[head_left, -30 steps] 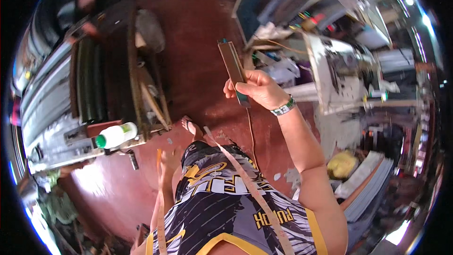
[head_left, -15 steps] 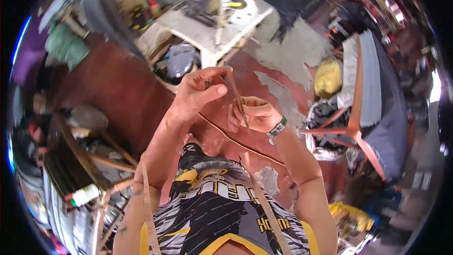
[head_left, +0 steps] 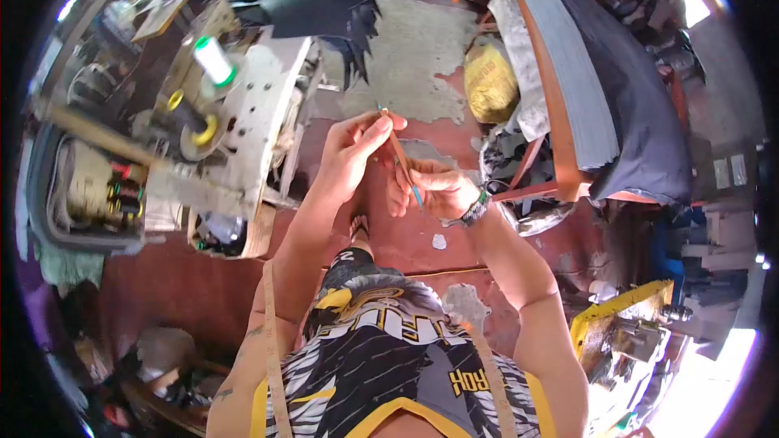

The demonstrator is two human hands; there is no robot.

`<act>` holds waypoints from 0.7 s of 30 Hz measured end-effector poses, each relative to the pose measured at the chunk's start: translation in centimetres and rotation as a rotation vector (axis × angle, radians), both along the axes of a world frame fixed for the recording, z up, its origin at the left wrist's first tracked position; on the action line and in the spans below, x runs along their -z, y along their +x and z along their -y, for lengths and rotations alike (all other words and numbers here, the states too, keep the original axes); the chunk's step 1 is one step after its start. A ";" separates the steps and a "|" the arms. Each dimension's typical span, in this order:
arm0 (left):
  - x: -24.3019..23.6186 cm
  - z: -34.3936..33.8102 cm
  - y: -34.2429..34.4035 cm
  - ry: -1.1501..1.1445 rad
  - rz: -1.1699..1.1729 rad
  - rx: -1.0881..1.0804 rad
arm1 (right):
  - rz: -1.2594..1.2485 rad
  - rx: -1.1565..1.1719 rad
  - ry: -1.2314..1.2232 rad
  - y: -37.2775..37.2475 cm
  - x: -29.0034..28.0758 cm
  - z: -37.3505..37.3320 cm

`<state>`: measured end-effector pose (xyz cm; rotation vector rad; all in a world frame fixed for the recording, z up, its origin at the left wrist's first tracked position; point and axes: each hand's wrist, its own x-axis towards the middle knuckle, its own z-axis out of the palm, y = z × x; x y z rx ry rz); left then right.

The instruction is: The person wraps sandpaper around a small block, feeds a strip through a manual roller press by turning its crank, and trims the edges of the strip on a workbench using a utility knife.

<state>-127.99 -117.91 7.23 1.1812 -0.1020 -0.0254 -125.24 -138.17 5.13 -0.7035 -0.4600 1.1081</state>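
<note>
The thin brown strip (head_left: 399, 152) slants in the air over the red floor (head_left: 410, 245). From where I stand, the left hand (head_left: 355, 144) pinches its upper end between thumb and fingers; the right hand (head_left: 441, 188) pinches it lower down. A white table (head_left: 272, 81) stands off to the left.

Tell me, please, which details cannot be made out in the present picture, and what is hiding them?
All in the head view:
Brown strip: part of it is covered by the right grip.
Left grip: its thumb hides whether it pinches the strip or only touches it.
Measuring tape: cut off by the lower edge.
Pale thing at lower left: too blurred and shadowed to identify.
</note>
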 end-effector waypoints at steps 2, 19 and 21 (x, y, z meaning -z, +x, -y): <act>-0.2 0.5 6.1 -0.013 0.016 0.060 | 0.030 0.045 -0.032 5.5 -1.2 0.9; 29.8 5.3 37.2 0.966 -0.108 -0.077 | 0.615 0.434 -0.552 55.7 -0.2 11.6; 32.6 3.9 34.0 1.111 -0.490 0.067 | 0.564 0.443 -0.533 62.1 -0.5 12.9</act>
